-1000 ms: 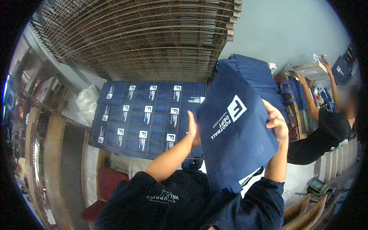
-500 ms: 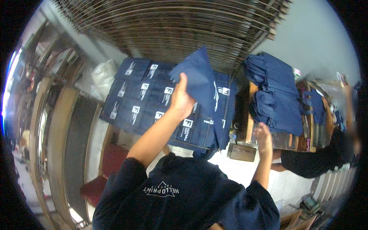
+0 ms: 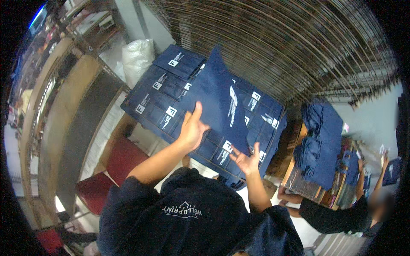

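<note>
A navy fabric piece with white print stands tilted above a table-wide layer of navy printed pieces. My left hand is at its left edge, thumb on the near face; the fabric hides part of its fingers. My right hand is at the lower corner of the piece, palm up, fingers and thumb apart. Contact between the right fingertips and that corner is hard to make out. The printed pieces lie in rows, side by side and overlapping, under and beyond both hands.
Slatted racks rise behind the table. Stacked navy fabric bundles lie on a bench at right, with a person in black beside it. A white plastic sack stands far left; red chairs are near left.
My view has turned, so the table sits tilted. My right hand has come from beside the right bench to the fabric's lower corner. The fabric piece remains at my left hand.
</note>
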The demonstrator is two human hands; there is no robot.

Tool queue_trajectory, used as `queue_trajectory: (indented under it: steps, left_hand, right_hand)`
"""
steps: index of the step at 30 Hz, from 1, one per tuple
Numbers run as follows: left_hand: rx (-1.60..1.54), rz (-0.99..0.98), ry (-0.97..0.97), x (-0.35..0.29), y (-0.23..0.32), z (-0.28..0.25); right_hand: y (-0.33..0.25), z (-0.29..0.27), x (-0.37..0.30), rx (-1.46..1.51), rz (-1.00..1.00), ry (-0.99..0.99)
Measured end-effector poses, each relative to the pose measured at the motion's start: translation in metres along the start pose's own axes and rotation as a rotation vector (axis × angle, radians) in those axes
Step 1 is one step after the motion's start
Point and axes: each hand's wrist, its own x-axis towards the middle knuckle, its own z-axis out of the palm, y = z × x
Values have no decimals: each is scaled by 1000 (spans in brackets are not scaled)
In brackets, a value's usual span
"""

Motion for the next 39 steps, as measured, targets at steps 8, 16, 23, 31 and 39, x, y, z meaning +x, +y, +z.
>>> queue_trajectory:
  steps: [8, 16, 23, 31, 39]
  left_hand:
    - [241, -212, 217, 61, 24, -141]
    - [217, -308, 55, 221, 70, -198]
    - [137, -204, 22, 314, 100, -227]
    - [334, -149, 387, 440, 7, -314]
    - [761, -82, 649, 458, -25, -320]
  right_hand:
    - [-7, 51, 53, -567, -213, 300]
    - [-35, 131, 182, -563, -267, 492]
    - [-82, 118, 236, -194, -396, 340]
    - [-100, 29, 367, -558, -594, 769]
    - [-99, 28, 404, -724, -604, 865]
